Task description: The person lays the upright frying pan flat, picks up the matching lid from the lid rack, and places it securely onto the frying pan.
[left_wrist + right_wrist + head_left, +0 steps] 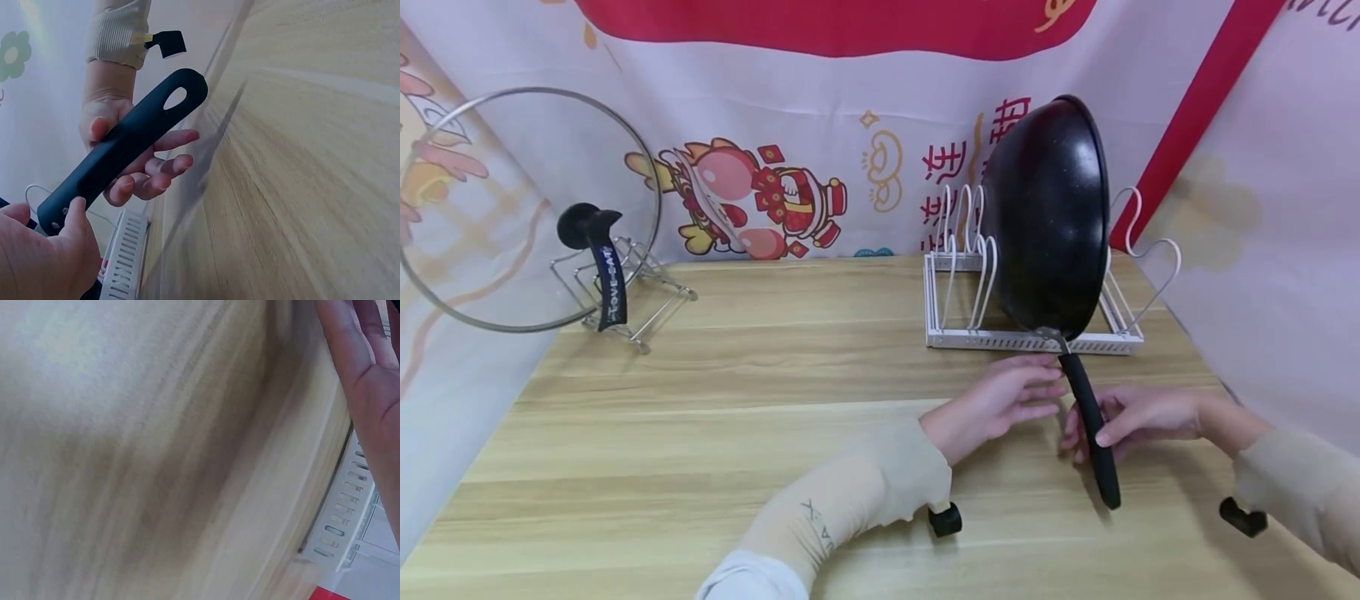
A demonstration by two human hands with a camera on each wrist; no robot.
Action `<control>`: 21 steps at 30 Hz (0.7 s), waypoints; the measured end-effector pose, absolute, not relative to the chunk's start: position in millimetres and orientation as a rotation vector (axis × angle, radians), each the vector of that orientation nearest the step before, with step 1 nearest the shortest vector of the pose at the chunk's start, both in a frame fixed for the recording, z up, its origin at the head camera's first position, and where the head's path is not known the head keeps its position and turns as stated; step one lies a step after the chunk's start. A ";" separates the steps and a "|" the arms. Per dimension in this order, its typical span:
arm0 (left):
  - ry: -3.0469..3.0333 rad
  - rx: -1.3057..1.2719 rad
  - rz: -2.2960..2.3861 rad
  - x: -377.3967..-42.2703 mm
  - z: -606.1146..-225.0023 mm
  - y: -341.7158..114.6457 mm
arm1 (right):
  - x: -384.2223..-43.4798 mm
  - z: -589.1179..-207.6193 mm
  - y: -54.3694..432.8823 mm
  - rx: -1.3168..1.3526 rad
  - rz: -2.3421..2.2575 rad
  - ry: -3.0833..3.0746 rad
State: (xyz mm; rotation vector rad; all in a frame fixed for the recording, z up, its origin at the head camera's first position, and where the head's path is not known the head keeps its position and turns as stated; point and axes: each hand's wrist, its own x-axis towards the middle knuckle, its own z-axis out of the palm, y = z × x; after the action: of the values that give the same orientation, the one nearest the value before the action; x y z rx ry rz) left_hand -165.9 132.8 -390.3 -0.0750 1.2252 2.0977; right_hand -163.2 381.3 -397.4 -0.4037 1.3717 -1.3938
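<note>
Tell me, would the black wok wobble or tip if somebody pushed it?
The black wok might tilt or swivel, because it stands on edge with its long handle sticking out. It probably wouldn't roll far, since the white wire rack rises on both sides of it. Its shiny outside may feel slippery too.

Pan (1051, 217) in rack (955, 338), right hand (1150, 415) at handle (1087, 410)

1 glass lid (533, 210) in wire stand (663, 317), far left | wood-grain tabletop (775, 350) | printed cloth (820, 108) behind
</note>
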 end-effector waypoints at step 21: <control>1.261 -0.121 2.145 -159.9 -393.0 159.6 | -143.5 -406.2 379.2 -0.426 -1.515 1.326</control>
State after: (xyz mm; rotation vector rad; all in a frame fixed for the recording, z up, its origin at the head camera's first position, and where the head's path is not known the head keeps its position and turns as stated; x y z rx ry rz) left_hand -159.9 159.6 -393.0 -0.1206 1.2614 2.1447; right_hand -143.5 379.2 -406.2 -0.4264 1.3261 -1.5148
